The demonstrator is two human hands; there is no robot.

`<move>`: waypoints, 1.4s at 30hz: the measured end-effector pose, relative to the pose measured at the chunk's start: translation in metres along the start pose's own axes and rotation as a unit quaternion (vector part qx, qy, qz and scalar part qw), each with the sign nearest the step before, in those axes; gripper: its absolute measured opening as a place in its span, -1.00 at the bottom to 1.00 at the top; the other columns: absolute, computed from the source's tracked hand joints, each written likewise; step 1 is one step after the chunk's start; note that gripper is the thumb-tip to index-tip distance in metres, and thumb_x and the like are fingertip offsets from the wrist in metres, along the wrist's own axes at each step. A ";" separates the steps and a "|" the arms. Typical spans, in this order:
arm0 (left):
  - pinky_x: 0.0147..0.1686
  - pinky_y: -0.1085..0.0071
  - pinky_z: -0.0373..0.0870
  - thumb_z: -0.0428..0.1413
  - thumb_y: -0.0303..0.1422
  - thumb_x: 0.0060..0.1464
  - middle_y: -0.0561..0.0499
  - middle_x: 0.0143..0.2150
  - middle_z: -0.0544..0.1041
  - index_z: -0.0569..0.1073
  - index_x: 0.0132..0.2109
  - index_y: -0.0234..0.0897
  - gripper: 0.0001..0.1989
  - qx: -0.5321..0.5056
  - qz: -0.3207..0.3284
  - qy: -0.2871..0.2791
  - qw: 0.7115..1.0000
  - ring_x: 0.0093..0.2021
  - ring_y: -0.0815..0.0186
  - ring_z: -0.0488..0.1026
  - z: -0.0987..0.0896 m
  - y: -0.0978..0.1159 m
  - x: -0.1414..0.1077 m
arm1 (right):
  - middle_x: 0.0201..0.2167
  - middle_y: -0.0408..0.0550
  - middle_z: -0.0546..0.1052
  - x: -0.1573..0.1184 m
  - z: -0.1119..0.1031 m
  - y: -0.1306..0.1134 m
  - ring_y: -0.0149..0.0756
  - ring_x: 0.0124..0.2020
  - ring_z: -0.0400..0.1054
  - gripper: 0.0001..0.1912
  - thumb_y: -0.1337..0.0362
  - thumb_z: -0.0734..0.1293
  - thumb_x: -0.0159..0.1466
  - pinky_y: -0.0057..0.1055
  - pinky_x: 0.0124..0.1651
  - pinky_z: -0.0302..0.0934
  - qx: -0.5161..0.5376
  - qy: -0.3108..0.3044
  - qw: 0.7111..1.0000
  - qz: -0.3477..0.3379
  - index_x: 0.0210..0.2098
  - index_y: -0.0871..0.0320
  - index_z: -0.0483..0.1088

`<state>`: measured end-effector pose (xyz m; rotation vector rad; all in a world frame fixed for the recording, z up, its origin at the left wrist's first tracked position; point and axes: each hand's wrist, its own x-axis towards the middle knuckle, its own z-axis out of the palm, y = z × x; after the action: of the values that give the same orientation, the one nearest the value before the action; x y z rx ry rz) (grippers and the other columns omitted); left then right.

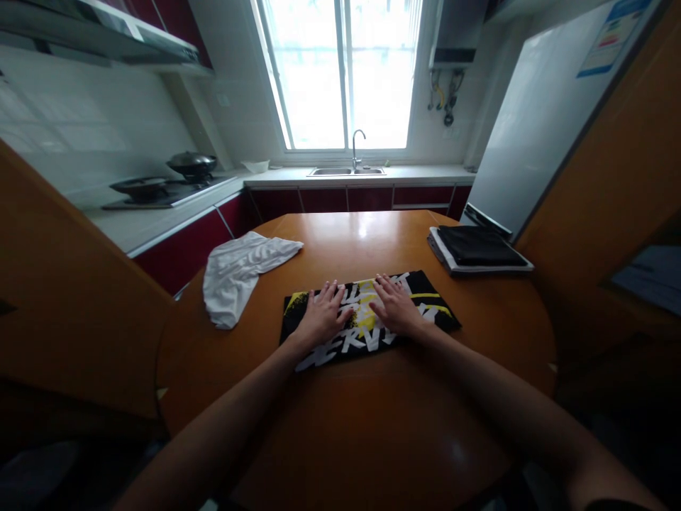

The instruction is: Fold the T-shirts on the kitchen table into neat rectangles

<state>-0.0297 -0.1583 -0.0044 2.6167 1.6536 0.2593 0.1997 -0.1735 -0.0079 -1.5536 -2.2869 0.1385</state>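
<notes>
A folded black garment (351, 342) with white lettering and yellow patches lies flat on the wooden table (340, 426) in front of me. It looks like a T-shirt. My left hand (323, 314) rests palm down on its left half, fingers spread. On the right half lies my right hand (394, 305), also flat with its fingers apart. Both palms touch the cloth, and neither hand grips it. Part of the print is hidden beneath my hands and wrists.
A crumpled white cloth (239, 273) lies on the table's left side. At the right edge is a stack of folded black, white and grey clothes (479, 248). Beyond the table are a counter with a sink (347, 172), a stove (173, 191) with pans, and a fridge (537, 106).
</notes>
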 end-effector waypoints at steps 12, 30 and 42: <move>0.22 0.27 0.25 0.07 -0.14 0.17 -0.25 0.21 0.45 0.41 0.22 -0.37 -0.44 -0.063 -0.104 0.031 0.992 0.22 0.05 0.38 -0.043 -0.090 0.000 | 0.42 0.12 0.12 0.000 0.000 -0.007 -0.13 0.46 -0.14 -0.44 0.10 0.07 0.45 -0.05 0.43 -0.22 -0.001 0.010 1.000 -0.013 0.34 0.23 0.20; -0.48 0.43 0.18 0.25 -0.18 -0.11 0.01 -0.49 0.50 0.45 -0.49 -0.26 -0.75 -0.138 -0.235 -0.095 0.958 -0.41 0.22 0.45 -0.051 -0.112 -0.009 | 0.32 0.19 0.28 -0.004 0.006 -0.010 -0.04 0.40 0.02 -0.57 0.17 0.16 0.42 -0.08 0.40 -0.05 0.001 0.015 0.999 -0.052 0.15 0.22 0.43; -0.37 0.43 0.28 0.12 -0.29 0.07 -0.03 -0.30 0.49 0.33 -0.19 -0.26 -0.80 -0.131 -0.202 -0.053 0.969 -0.29 0.20 0.46 -0.054 -0.087 -0.015 | 0.25 0.21 0.37 -0.005 0.002 -0.001 -0.02 0.33 0.16 -0.63 0.22 0.19 0.41 -0.08 0.37 0.04 0.022 0.044 0.997 -0.051 0.08 0.23 0.49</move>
<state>-0.1226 -0.1370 0.0371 2.0180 1.9120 0.2892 0.1998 -0.1776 -0.0111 -1.3899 -2.2733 0.0920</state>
